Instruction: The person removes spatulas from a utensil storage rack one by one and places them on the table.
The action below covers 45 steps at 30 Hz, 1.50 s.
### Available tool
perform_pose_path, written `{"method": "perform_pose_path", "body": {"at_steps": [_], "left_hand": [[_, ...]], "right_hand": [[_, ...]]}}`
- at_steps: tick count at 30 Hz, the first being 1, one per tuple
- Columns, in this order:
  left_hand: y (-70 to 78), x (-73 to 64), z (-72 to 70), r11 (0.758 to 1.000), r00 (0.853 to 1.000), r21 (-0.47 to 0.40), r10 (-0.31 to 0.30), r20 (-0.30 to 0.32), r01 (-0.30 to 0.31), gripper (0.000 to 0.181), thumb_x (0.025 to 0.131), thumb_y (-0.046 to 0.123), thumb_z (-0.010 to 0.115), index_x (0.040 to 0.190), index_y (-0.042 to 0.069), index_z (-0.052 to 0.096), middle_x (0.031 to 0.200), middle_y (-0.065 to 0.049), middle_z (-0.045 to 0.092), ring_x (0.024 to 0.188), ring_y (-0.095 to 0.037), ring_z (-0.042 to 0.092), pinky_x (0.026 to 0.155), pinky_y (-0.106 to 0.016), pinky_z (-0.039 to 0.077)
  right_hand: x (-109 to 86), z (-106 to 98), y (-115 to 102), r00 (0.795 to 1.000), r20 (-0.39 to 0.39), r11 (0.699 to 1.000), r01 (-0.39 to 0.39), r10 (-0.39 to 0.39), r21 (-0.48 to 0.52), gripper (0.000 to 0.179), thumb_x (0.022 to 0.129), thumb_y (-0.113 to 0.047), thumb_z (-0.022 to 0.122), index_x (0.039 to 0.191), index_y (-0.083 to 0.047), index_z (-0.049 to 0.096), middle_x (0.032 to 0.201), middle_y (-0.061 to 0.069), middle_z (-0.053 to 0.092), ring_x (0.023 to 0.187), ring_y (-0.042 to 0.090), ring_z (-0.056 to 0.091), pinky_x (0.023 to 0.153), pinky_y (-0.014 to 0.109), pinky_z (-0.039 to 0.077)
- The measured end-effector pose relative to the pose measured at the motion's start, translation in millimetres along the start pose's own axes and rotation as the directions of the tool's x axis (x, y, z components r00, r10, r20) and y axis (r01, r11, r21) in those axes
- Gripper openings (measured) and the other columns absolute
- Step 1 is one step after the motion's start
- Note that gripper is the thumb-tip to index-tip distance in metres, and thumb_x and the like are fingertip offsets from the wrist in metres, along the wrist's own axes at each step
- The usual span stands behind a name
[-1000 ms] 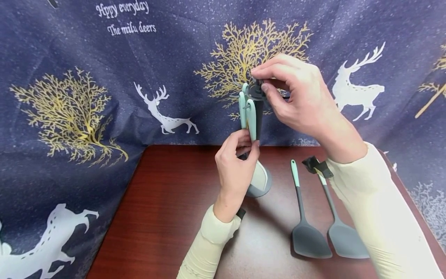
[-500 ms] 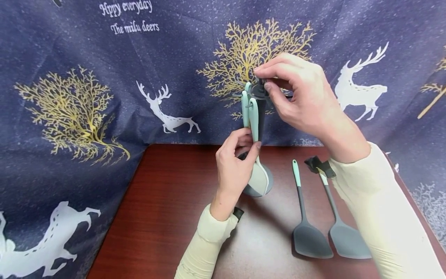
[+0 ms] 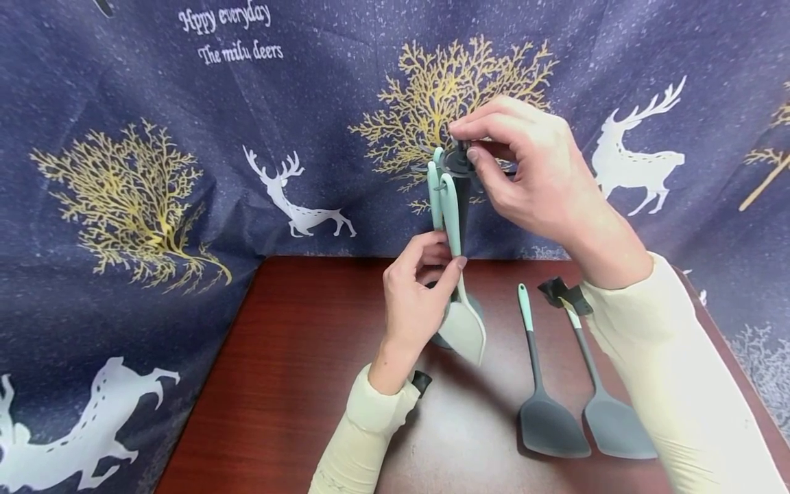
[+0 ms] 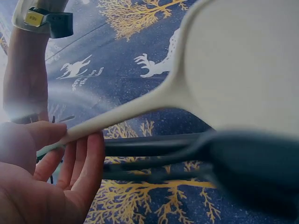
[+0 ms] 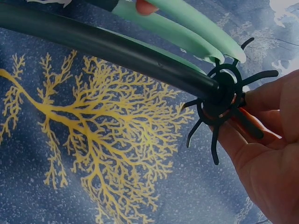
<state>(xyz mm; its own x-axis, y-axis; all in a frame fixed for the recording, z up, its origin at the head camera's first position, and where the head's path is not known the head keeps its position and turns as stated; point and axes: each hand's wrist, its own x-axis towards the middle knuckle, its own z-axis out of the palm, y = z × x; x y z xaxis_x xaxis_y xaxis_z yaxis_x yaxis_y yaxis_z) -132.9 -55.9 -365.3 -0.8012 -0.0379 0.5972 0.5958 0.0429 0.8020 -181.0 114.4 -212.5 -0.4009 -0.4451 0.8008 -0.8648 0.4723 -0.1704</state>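
My left hand [image 3: 412, 295] pinches the mint handle [image 3: 451, 213] of a pale-headed spatula [image 3: 464, 331] between thumb and fingers. The handle's top hangs on a hook of a dark utensil stand [image 3: 462, 206]. My right hand [image 3: 540, 175] pinches the knob at the stand's top, above the ring of hooks [image 5: 219, 95]. Several hooks carry nothing in the right wrist view. Two other mint handles [image 5: 173, 32] hang beside the held one. In the left wrist view the pale spatula [image 4: 243, 60] tilts away from the dark utensils [image 4: 257, 168] hanging behind it.
Two grey turners with mint handles, the left turner [image 3: 551, 422] and the right turner [image 3: 617, 422], lie on the brown table [image 3: 296, 357] at the right. My right sleeve partly covers the right one. A blue deer-print cloth [image 3: 345, 89] hangs behind the table.
The pale spatula's head has swung out toward me and to the right, away from the stand's base. My left hand has shifted slightly right with it; the right hand keeps the knob.
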Motion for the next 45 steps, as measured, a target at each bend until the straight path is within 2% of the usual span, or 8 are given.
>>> {"method": "perform_pose_path", "body": {"at_steps": [8, 15, 27, 34, 40, 45], "left_hand": [[5.1, -2.2, -4.6, 1.000, 1.000, -0.027, -0.002, 0.027, 0.003, 0.029, 0.094, 0.003, 0.079, 0.122, 0.005, 0.071, 0.099, -0.010, 0.075, 0.085, -0.019, 0.073, 0.070, -0.033, 0.067], [9.8, -4.0, -8.8, 0.999, 0.999, -0.043, -0.005, 0.036, 0.007, 0.028, 0.095, 0.007, 0.080, 0.122, 0.005, 0.071, 0.099, -0.009, 0.074, 0.084, -0.021, 0.073, 0.069, -0.033, 0.067], [16.3, -10.2, -17.4, 0.996, 0.998, -0.085, -0.028, 0.053, 0.033, 0.030, 0.093, 0.002, 0.081, 0.122, 0.004, 0.072, 0.099, -0.011, 0.076, 0.081, -0.024, 0.073, 0.067, -0.031, 0.067], [18.0, -12.2, -21.5, 0.996, 0.998, -0.080, -0.036, 0.044, 0.040, 0.030, 0.093, 0.003, 0.081, 0.122, 0.004, 0.074, 0.102, -0.010, 0.077, 0.082, -0.024, 0.074, 0.068, -0.031, 0.067], [20.2, -12.7, -24.7, 0.996, 1.000, -0.087, -0.012, 0.023, 0.014, 0.030, 0.093, 0.002, 0.082, 0.121, 0.003, 0.073, 0.103, -0.010, 0.077, 0.084, -0.025, 0.074, 0.071, -0.032, 0.067], [22.1, -11.8, -31.9, 0.996, 1.000, -0.090, 0.001, 0.009, 0.000, 0.030, 0.092, 0.001, 0.082, 0.120, 0.002, 0.073, 0.102, -0.012, 0.076, 0.084, -0.024, 0.074, 0.072, -0.031, 0.067]], "right_hand": [[0.6, 0, 0, 1.000, 0.008, 1.000, 0.006, -0.006, -0.002, 0.025, 0.100, 0.004, 0.062, 0.119, 0.001, 0.077, 0.116, 0.017, 0.074, 0.095, 0.021, 0.066, 0.080, 0.014, 0.050], [-0.2, 0, -2, 1.000, 0.009, 1.000, -0.021, 0.021, -0.006, 0.025, 0.095, 0.004, 0.074, 0.120, 0.001, 0.077, 0.118, 0.016, 0.074, 0.106, 0.022, 0.069, 0.093, 0.017, 0.054], [1.7, 0, -7, 0.998, 0.007, 0.998, -0.055, 0.055, -0.016, 0.025, 0.094, 0.007, 0.075, 0.118, 0.000, 0.079, 0.115, 0.014, 0.075, 0.098, 0.021, 0.069, 0.079, 0.016, 0.049], [2.4, 0, -5, 0.999, 0.020, 0.998, -0.047, 0.047, -0.034, 0.024, 0.095, 0.004, 0.075, 0.118, 0.001, 0.078, 0.117, 0.015, 0.075, 0.103, 0.023, 0.070, 0.083, 0.014, 0.050], [3.9, 0, -5, 0.998, 0.033, 0.998, -0.046, 0.048, -0.044, 0.023, 0.095, 0.004, 0.075, 0.118, 0.002, 0.078, 0.119, 0.016, 0.075, 0.107, 0.024, 0.070, 0.088, 0.014, 0.051], [4.5, -1, -6, 0.997, 0.037, 0.997, -0.061, 0.063, -0.041, 0.023, 0.095, 0.004, 0.076, 0.118, 0.002, 0.078, 0.119, 0.015, 0.075, 0.105, 0.022, 0.070, 0.086, 0.012, 0.050]]}}
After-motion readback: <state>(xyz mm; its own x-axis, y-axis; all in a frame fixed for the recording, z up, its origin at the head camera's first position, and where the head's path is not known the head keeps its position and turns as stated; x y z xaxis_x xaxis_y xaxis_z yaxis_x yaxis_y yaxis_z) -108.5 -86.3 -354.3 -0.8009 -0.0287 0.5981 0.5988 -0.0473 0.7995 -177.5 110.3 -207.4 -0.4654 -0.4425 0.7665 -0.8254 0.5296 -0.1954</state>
